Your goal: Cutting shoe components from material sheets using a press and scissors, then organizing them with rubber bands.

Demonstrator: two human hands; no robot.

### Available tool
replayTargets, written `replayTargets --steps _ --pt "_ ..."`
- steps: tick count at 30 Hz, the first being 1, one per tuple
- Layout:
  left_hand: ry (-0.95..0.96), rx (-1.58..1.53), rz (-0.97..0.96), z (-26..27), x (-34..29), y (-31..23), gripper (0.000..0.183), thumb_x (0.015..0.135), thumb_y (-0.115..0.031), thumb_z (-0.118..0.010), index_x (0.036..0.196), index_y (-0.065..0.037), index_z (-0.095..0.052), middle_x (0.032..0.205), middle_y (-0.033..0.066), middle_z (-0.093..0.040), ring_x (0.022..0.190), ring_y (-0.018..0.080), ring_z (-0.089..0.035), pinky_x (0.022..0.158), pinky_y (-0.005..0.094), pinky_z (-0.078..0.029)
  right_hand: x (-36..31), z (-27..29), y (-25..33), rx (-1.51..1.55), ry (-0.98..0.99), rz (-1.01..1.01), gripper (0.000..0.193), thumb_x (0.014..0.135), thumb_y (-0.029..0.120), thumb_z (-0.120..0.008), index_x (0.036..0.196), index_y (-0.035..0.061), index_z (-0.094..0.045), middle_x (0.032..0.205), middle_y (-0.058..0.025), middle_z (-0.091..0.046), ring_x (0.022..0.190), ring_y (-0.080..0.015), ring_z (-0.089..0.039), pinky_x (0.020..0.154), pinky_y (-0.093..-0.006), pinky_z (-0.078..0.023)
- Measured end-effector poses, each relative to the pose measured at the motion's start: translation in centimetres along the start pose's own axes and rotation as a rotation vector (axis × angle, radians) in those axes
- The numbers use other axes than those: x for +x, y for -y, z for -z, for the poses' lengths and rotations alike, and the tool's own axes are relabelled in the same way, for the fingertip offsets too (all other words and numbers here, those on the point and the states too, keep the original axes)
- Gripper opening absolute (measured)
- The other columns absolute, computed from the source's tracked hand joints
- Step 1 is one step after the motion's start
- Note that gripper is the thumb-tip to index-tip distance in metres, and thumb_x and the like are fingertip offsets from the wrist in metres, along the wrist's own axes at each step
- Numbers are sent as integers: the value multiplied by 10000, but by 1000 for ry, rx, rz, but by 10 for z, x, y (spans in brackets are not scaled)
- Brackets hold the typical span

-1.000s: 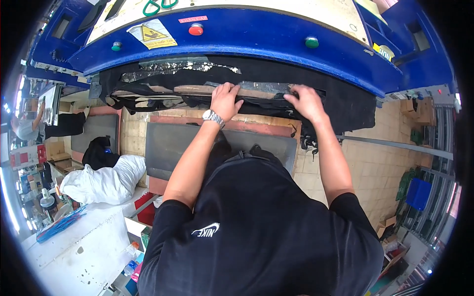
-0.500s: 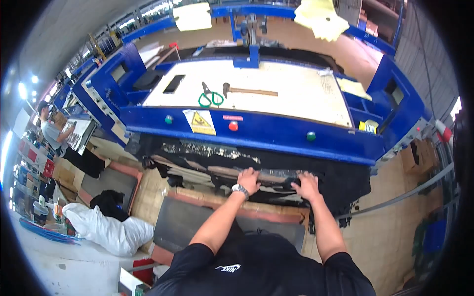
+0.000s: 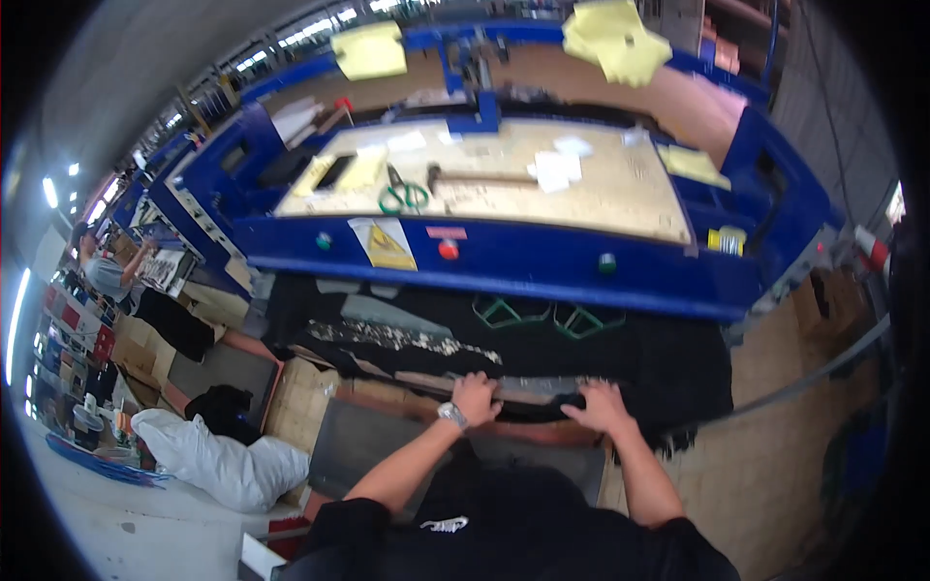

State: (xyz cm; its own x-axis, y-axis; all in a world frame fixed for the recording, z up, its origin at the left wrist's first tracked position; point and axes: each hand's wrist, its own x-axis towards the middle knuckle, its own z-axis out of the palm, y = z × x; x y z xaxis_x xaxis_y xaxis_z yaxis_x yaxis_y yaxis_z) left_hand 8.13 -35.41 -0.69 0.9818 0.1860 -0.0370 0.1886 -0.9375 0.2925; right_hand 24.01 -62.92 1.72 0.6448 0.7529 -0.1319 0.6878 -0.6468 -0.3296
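A stack of black sheet material (image 3: pixel 668 368) sticks out from under the blue press toward me. My left hand (image 3: pixel 475 399), with a watch on the wrist, grips its near edge, fingers on top. To its right, my right hand (image 3: pixel 601 409) grips the same edge, thumb turned inward. Between the hands runs a brown and grey layered strip along the edge. Farther back on the sheet lie two green metal frames (image 3: pixel 587 320), which look like cutting dies. A grey piece (image 3: pixel 392 318) and a row of pale specks lie on its left part.
On the press's pale top (image 3: pixel 484 208) rest scissors (image 3: pixel 403 197), a hammer (image 3: pixel 475 178), a dark phone-like slab (image 3: pixel 335 171) and papers (image 3: pixel 556 168). Red and green buttons line the blue front beam (image 3: pixel 484 261). A white sack (image 3: pixel 218 460) sits left; a person (image 3: pixel 107 271) stands far left.
Both hands have moved toward me with the black sheet's edge. More of the sheet shows, including the two green frames, which were hidden under the press before. My view has shifted slightly.
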Motion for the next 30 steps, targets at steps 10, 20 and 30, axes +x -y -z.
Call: replayTargets --steps 10,20,30 --pt "278 -1546 599 4 12 -70 395 1048 -149 -549 1414 -2 -528 1319 145 -652 1216 254 -640 988 400 -548 34 2 34 -50 -272 -82 778 748 434 -840 1364 34 -586 1344 -169 -567 1176 -337 -575 963 -464 -404" --pt "191 -1849 881 -21 3 -127 516 1043 -179 -577 1477 34 -396 1345 219 -611 1234 310 -635 1019 422 -534 -5 131 -37 796 -161 -34 616 745 199 -872 1282 2 -643 1092 -129 -651 934 -225 -621 843 -338 -514" --pt "207 -1628 721 -19 17 -154 113 948 -102 -683 890 -115 -588 842 -43 -628 720 61 -629 619 230 -537 -63 78 -103 156 -247 -119 709 761 128 -837 1402 70 -540 1301 -152 -588 1226 -373 -548 1041 -437 -460"
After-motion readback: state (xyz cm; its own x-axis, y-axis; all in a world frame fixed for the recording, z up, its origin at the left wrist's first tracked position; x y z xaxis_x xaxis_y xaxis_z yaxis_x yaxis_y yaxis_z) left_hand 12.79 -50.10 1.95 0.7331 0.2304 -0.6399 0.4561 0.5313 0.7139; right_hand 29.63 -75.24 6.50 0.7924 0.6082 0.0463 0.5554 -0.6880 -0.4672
